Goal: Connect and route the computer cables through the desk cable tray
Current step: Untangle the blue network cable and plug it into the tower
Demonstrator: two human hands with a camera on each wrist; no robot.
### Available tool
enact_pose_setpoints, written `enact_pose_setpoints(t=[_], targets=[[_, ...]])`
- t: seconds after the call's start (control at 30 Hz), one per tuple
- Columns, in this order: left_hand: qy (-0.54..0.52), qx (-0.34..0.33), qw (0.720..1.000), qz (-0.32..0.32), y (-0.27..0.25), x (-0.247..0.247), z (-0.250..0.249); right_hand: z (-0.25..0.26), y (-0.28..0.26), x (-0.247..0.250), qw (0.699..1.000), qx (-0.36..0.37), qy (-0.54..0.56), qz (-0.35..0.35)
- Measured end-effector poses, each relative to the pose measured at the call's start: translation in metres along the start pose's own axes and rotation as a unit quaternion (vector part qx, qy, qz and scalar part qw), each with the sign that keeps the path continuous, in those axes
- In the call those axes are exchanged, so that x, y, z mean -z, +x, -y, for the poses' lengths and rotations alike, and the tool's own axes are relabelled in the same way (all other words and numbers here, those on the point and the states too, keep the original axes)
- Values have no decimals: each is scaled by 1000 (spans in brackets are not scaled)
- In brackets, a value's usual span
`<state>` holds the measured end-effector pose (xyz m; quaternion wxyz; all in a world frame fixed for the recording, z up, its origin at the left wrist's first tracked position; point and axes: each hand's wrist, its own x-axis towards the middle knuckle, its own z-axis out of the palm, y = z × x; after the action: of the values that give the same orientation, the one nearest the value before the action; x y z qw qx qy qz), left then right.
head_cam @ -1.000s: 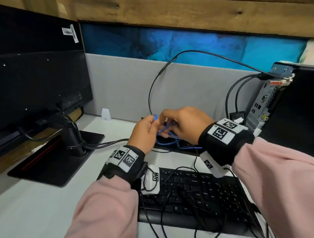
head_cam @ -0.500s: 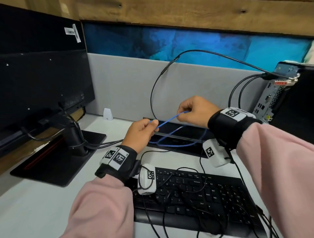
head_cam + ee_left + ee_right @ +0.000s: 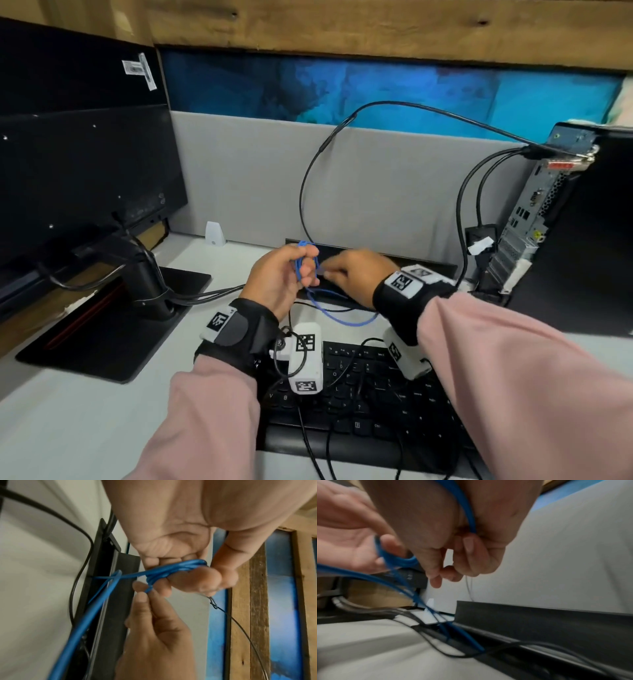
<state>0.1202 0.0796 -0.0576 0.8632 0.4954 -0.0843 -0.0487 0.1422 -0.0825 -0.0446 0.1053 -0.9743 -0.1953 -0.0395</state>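
The left hand is gripping a small bundle of blue cable, its fingers curled so that several loops are lying wound around them. The right hand is pinching the same blue cable just beside the bundle, thumb and fingertips closed on the strand. Both hands are hovering just in front of the black cable tray. From the bundle the blue cable is sagging in a loop toward the keyboard and running down into the tray's slot. Black cables are rising out of the tray to the computer tower on the tray's right. The monitor is standing well to the tray's left.
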Motion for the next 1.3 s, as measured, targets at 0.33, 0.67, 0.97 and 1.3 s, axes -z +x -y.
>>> enact_pose_setpoints(t=[0.33,0.67,0.97,1.3], targets=[[56,-90,993,-56,3,-5,9,32,-26,7,994,69,-58,68],[354,-101,929,-26,5,5,6,22,-30,75,997,34,66,-6],[409,-108,906,19,4,13,4,-12,-22,109,995,-36,12,-91],[121,-18,990,68,0,-8,8,-7,6,54,988,0,-58,-140]])
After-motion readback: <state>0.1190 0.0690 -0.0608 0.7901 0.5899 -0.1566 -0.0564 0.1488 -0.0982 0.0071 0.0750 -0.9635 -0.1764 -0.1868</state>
